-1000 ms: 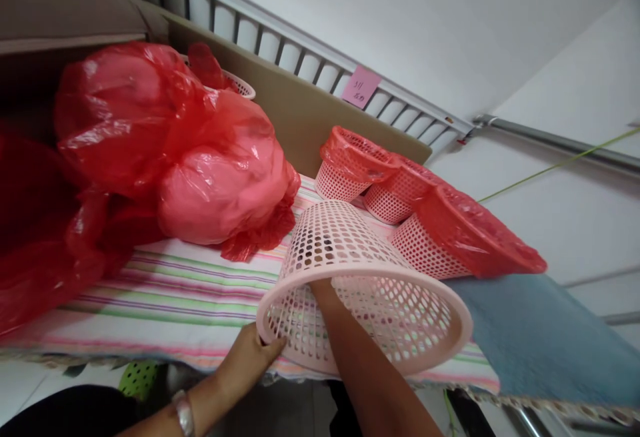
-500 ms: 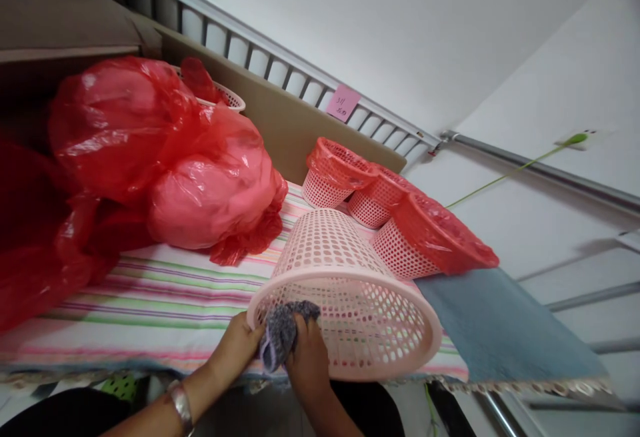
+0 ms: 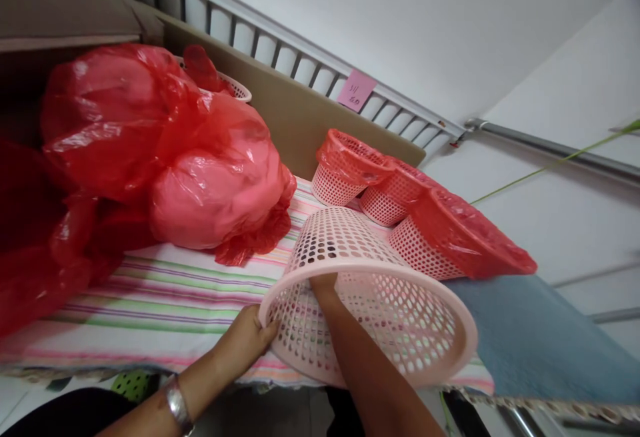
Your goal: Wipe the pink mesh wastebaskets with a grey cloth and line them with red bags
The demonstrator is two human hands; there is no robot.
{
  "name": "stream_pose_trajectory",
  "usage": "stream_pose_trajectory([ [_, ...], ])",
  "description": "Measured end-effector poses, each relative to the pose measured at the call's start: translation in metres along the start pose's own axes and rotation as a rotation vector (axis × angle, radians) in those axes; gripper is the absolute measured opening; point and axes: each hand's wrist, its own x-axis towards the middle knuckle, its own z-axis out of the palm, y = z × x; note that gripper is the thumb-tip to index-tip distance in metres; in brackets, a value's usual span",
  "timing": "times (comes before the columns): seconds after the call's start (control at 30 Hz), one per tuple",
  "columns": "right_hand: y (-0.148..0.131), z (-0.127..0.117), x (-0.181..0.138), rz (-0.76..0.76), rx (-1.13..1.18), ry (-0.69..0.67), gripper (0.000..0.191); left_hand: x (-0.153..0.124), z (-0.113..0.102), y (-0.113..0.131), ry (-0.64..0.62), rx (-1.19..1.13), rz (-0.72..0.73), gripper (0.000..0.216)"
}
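A pink perforated plastic basket [image 3: 345, 244] lies on its side on a striped cloth [image 3: 170, 290], its open mouth facing me. My left hand [image 3: 247, 340] grips the basket's rim at the lower left, thumb on the edge. My right arm [image 3: 360, 357] reaches deep inside the basket; its hand is hidden behind the rim and wall, so its fingers and anything in them cannot be seen.
Big red plastic bags [image 3: 150, 150] bulge at the left. Three pink baskets lined with red plastic [image 3: 410, 210] lie behind, against a brown board [image 3: 295, 110]. A blue cloth [image 3: 530, 337] covers the surface at right. A white railing [image 3: 300, 64] carries a pink note [image 3: 356, 90].
Half a second ago my right hand held a grey cloth at the basket's rim; now the hand is back deep inside the basket and the cloth is out of sight.
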Motion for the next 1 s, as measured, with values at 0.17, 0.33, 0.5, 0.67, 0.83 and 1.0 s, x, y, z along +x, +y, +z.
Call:
stream_pose_trajectory([
  [0.17,-0.007,-0.012,-0.016,0.048,-0.098,-0.011,0.037,-0.001,0.002,-0.002,0.114,-0.012,-0.011,0.036],
  [0.33,-0.019,-0.039,-0.077,-0.016,-0.119,-0.049,0.048,-0.004,0.013,-0.008,0.26,0.005,-0.021,0.039],
  [0.5,-0.021,-0.066,-0.155,-0.071,-0.093,-0.169,0.055,-0.021,0.028,-0.007,0.301,0.026,-0.024,0.041],
  [0.67,-0.018,-0.094,-0.204,-0.092,0.156,-0.331,0.066,-0.045,0.032,-0.005,0.375,0.08,0.04,0.045],
  [0.83,-0.024,-0.158,-0.207,-0.096,0.777,-0.379,0.05,-0.063,0.019,0.028,0.385,0.083,-0.114,0.036],
  [1.0,-0.012,-0.204,-0.211,-0.024,0.974,-0.273,0.053,-0.09,0.007,0.104,0.395,0.133,-0.098,0.021],
])
